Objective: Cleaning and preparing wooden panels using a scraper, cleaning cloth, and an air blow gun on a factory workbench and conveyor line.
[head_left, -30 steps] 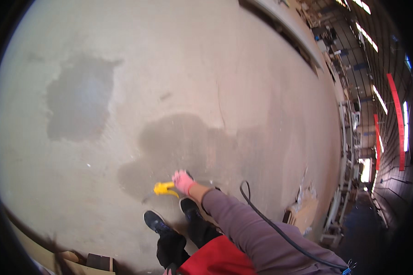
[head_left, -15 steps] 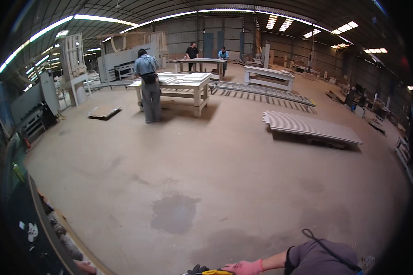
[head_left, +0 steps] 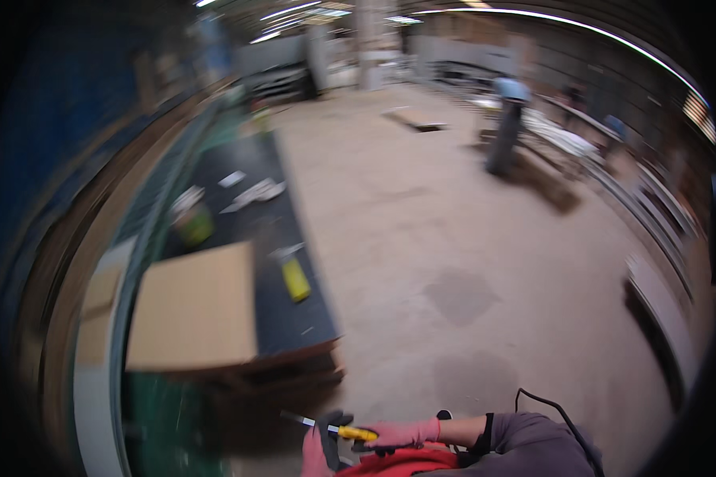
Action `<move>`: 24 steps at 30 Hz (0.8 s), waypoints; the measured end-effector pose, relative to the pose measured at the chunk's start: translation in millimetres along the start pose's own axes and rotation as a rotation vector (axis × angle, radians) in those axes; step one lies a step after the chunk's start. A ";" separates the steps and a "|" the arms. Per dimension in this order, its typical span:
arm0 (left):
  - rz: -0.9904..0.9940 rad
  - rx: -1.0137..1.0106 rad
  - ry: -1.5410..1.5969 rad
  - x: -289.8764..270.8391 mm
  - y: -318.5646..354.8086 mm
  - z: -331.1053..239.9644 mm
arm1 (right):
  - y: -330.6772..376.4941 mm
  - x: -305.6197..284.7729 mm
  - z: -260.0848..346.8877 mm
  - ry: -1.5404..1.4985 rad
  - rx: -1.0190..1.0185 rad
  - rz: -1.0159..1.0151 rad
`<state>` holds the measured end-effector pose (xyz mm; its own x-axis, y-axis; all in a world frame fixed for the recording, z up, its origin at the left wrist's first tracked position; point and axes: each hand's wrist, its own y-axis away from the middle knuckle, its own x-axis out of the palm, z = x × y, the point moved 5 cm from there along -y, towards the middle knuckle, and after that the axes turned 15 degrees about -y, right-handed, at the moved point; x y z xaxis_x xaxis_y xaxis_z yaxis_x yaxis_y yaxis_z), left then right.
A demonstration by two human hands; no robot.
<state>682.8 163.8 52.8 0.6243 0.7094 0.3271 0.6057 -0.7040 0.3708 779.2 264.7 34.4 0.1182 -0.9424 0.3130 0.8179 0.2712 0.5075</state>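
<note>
A slim tool with a yellow handle (head_left: 354, 433) and a narrow metal end lies across my hands at the lower edge, its metal end pointing left. My right hand (head_left: 402, 433), in a pink glove with dark fingertips, is closed round the handle. My left hand (head_left: 318, 449), in a pink glove with a dark palm, has its fingers bent about the tool where the handle meets the metal. Blur hides the exact kind of tool. Red cloth shows below my hands.
To the left stands a dark-topped bench (head_left: 266, 230) with a cardboard sheet (head_left: 195, 310), a yellow-handled object (head_left: 296, 278) and a whitish crumpled item (head_left: 254, 195). A co-worker (head_left: 507, 127) stands at a far table. Stacked panels (head_left: 660, 318) lie at the right.
My view has swung left and down, bringing the bench and cardboard into sight. Both hands and the tool now show more fully; the scene is smeared by motion.
</note>
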 end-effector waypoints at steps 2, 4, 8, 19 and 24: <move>0.004 0.502 -0.886 -52.9 30.5 -44.9 | -24.0 35.2 42.9 0.033 0.002 -0.044; -0.226 0.574 -0.862 -119.9 55.7 -63.5 | -64.7 48.3 53.2 0.188 -0.069 -0.097; -0.538 0.264 0.002 -236.5 81.4 -83.4 | -109.6 69.6 132.0 0.131 0.011 -0.212; -0.727 0.398 -0.255 -381.8 -14.5 -167.6 | -236.5 110.1 194.3 0.521 0.014 -0.024; -0.630 0.260 -0.639 -424.0 -90.0 -213.3 | -294.0 94.4 241.8 0.277 0.143 -0.192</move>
<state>258.3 -66.5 66.1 0.2491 0.8643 -0.4369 0.9680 -0.2356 0.0860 413.7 143.4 108.9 0.1340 -0.9908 -0.0187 0.7553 0.0899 0.6492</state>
